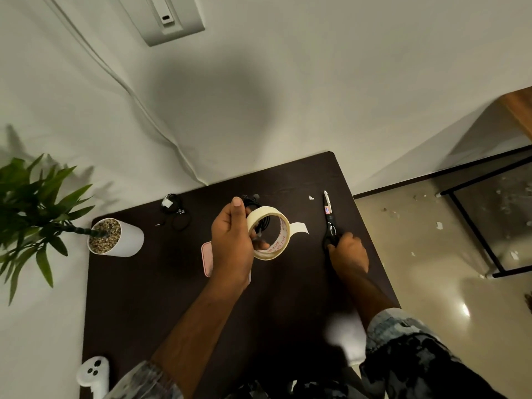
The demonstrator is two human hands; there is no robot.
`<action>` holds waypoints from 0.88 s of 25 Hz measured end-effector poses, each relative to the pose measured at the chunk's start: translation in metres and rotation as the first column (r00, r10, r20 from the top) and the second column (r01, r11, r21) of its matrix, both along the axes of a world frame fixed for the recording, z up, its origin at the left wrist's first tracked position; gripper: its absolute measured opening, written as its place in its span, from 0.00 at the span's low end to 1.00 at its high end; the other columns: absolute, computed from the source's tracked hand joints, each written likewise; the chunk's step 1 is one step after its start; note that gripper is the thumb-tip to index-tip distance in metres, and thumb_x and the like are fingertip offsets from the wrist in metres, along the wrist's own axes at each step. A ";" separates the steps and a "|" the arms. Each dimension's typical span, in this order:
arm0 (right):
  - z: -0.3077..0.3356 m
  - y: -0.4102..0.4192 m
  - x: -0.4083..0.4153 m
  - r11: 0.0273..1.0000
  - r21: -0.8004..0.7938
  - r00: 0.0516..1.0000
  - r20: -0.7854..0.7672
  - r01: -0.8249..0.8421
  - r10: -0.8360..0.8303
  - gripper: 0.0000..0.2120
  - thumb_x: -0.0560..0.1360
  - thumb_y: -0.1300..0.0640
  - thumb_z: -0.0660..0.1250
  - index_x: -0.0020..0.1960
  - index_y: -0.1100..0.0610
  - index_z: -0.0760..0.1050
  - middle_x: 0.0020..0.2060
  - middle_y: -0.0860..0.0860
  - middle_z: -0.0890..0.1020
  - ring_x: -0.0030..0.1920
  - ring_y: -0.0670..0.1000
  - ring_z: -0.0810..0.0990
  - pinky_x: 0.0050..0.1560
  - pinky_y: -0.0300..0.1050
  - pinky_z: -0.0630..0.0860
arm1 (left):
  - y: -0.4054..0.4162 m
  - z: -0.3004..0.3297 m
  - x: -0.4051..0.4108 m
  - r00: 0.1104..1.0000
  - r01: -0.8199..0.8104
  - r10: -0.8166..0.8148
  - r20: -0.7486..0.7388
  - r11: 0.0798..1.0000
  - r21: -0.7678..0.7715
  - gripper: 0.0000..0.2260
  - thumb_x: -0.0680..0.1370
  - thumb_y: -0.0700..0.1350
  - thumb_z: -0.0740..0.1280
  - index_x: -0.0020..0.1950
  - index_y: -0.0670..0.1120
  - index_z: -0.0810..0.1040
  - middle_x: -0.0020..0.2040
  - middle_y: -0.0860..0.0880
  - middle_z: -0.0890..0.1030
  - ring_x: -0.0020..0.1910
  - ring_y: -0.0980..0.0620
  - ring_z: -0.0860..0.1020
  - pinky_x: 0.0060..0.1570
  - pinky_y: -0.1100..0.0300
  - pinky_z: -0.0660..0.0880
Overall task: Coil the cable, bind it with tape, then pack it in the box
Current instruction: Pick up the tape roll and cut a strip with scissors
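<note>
The left hand [230,243] holds a cream roll of masking tape [269,236] above the dark brown wooden desk [144,298], its fingers curled round the roll's near rim and the thumb raised along the far side. Red print inside the core reads "TAPE"; the rest is too blurred to read. A short free strip of tape [299,227] sticks out to the right. A coiled black cable [256,217] shows behind and through the roll, in the same hand.

The right hand [348,250] grips the black handles of a pair of scissors [331,223] lying on the desk, blades shut and pointing away; a small red and blue label on them is unreadable.

A second black cable bundle with a white tape band [174,211] lies at the far left. A pink flat box [207,259] sits partly hidden under the left hand.
</note>
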State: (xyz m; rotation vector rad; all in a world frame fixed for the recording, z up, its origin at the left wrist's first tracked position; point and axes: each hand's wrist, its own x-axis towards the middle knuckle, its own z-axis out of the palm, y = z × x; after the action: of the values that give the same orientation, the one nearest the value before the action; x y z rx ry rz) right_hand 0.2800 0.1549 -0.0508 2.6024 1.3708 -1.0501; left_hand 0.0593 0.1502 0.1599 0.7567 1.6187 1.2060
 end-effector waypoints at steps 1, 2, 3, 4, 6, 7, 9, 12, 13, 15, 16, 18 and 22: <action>0.002 0.000 0.001 0.998 -0.046 0.999 0.021 -0.032 0.033 0.25 0.79 0.48 0.73 0.71 0.59 0.73 0.64 0.60 0.80 0.64 0.60 0.81 0.61 0.57 0.81 | 0.000 -0.001 -0.001 1.000 0.000 0.000 -0.007 1.000 0.008 0.18 0.86 0.54 0.59 0.42 0.47 0.78 0.26 0.56 0.74 0.24 0.60 0.74 0.23 0.61 0.76; 0.004 0.001 0.002 0.992 -0.100 0.995 0.048 -0.081 0.086 0.24 0.78 0.48 0.74 0.69 0.58 0.75 0.62 0.59 0.82 0.61 0.59 0.83 0.60 0.56 0.82 | -0.001 -0.002 -0.003 1.000 0.003 -0.002 -0.019 1.000 0.017 0.18 0.86 0.54 0.59 0.42 0.47 0.78 0.26 0.56 0.74 0.24 0.60 0.74 0.22 0.60 0.76; 0.006 0.000 0.004 0.978 -0.161 0.987 0.063 -0.135 0.147 0.23 0.78 0.47 0.74 0.67 0.57 0.77 0.61 0.57 0.83 0.60 0.58 0.84 0.59 0.55 0.83 | -0.002 -0.002 -0.005 0.999 0.009 -0.008 -0.035 1.000 0.028 0.18 0.86 0.54 0.59 0.43 0.46 0.78 0.26 0.55 0.74 0.24 0.60 0.74 0.22 0.60 0.76; 0.008 -0.001 0.005 0.963 -0.208 0.983 0.032 -0.170 0.180 0.22 0.77 0.46 0.75 0.65 0.58 0.77 0.59 0.57 0.84 0.58 0.57 0.84 0.58 0.54 0.83 | -0.003 -0.003 -0.006 0.999 0.018 -0.015 -0.053 0.999 0.042 0.18 0.86 0.54 0.59 0.43 0.46 0.77 0.26 0.55 0.74 0.24 0.59 0.74 0.23 0.61 0.76; 0.017 -0.008 0.005 0.965 -0.244 0.974 -0.223 -0.091 0.035 0.19 0.77 0.49 0.75 0.61 0.61 0.79 0.56 0.59 0.86 0.52 0.55 0.87 0.53 0.52 0.84 | -0.003 -0.006 -0.011 0.995 0.033 -0.025 -0.095 0.997 0.077 0.18 0.86 0.54 0.58 0.43 0.45 0.76 0.27 0.54 0.75 0.24 0.57 0.74 0.23 0.61 0.76; 0.024 -0.016 0.001 0.967 -0.254 0.902 -0.411 0.021 -0.128 0.16 0.78 0.52 0.75 0.60 0.62 0.80 0.56 0.61 0.87 0.47 0.54 0.87 0.47 0.49 0.84 | -0.003 -0.008 -0.015 0.992 0.037 -0.026 -0.122 0.995 0.094 0.17 0.86 0.53 0.58 0.44 0.45 0.76 0.28 0.54 0.76 0.24 0.57 0.74 0.23 0.61 0.76; 0.050 -0.038 -0.006 0.937 -0.295 0.666 -0.662 0.190 -0.343 0.13 0.79 0.55 0.75 0.60 0.60 0.82 0.56 0.63 0.87 0.39 0.50 0.82 0.34 0.42 0.75 | -0.001 -0.010 -0.023 0.986 0.042 -0.022 -0.163 0.992 0.118 0.17 0.87 0.53 0.58 0.44 0.45 0.76 0.31 0.52 0.76 0.24 0.57 0.74 0.24 0.62 0.76; 0.090 -0.073 -0.016 0.938 -0.307 0.431 -0.833 0.161 -0.347 0.26 0.71 0.45 0.78 0.61 0.61 0.82 0.46 0.54 0.86 0.34 0.46 0.76 0.28 0.38 0.66 | 0.003 -0.013 -0.034 0.981 0.015 0.008 -0.194 0.993 0.121 0.17 0.87 0.53 0.58 0.44 0.46 0.75 0.33 0.50 0.76 0.24 0.58 0.75 0.23 0.63 0.76; 0.102 -0.082 -0.019 0.948 -0.300 0.390 -0.864 0.104 -0.317 0.30 0.71 0.43 0.77 0.63 0.63 0.80 0.43 0.53 0.84 0.33 0.45 0.74 0.27 0.37 0.64 | 0.005 -0.013 -0.037 0.979 0.006 0.018 -0.202 0.993 0.119 0.16 0.87 0.53 0.58 0.45 0.46 0.76 0.34 0.51 0.76 0.24 0.58 0.75 0.24 0.63 0.76; 0.124 -0.096 -0.023 0.966 -0.258 0.345 -0.909 -0.025 -0.234 0.32 0.74 0.40 0.76 0.66 0.64 0.77 0.45 0.52 0.82 0.35 0.44 0.72 0.27 0.35 0.63 | 0.007 -0.014 -0.041 0.978 -0.007 0.032 -0.204 0.993 0.121 0.16 0.86 0.53 0.58 0.45 0.47 0.76 0.33 0.52 0.76 0.24 0.58 0.75 0.24 0.62 0.77; 0.133 -0.100 -0.024 0.969 -0.232 0.326 -0.925 -0.080 -0.195 0.33 0.74 0.39 0.76 0.66 0.63 0.76 0.46 0.53 0.81 0.36 0.45 0.73 0.28 0.35 0.64 | 0.009 -0.015 -0.043 0.978 -0.006 0.032 -0.205 0.992 0.125 0.16 0.86 0.54 0.58 0.45 0.48 0.76 0.33 0.53 0.76 0.25 0.58 0.75 0.24 0.61 0.78; 0.149 -0.102 -0.027 0.973 -0.178 0.293 -0.947 -0.150 -0.128 0.36 0.71 0.38 0.74 0.67 0.63 0.75 0.49 0.54 0.80 0.39 0.45 0.73 0.29 0.35 0.64 | 0.010 -0.017 -0.043 0.975 0.007 0.022 -0.220 0.992 0.130 0.16 0.86 0.54 0.58 0.44 0.49 0.76 0.31 0.54 0.76 0.25 0.59 0.74 0.25 0.60 0.78; 0.162 -0.098 -0.031 0.971 -0.121 0.277 -0.959 -0.207 -0.060 0.31 0.70 0.37 0.73 0.63 0.58 0.77 0.49 0.55 0.79 0.40 0.46 0.73 0.30 0.36 0.63 | 0.008 -0.018 -0.042 0.977 0.003 0.031 -0.213 0.988 0.158 0.15 0.86 0.55 0.58 0.44 0.52 0.77 0.31 0.57 0.78 0.25 0.60 0.75 0.24 0.63 0.76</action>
State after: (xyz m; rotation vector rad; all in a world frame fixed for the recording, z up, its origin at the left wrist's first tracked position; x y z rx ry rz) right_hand 0.2487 0.0572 0.1115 1.5169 1.2300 -2.8283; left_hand 0.0178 0.1585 0.1420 1.0069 1.7193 1.3095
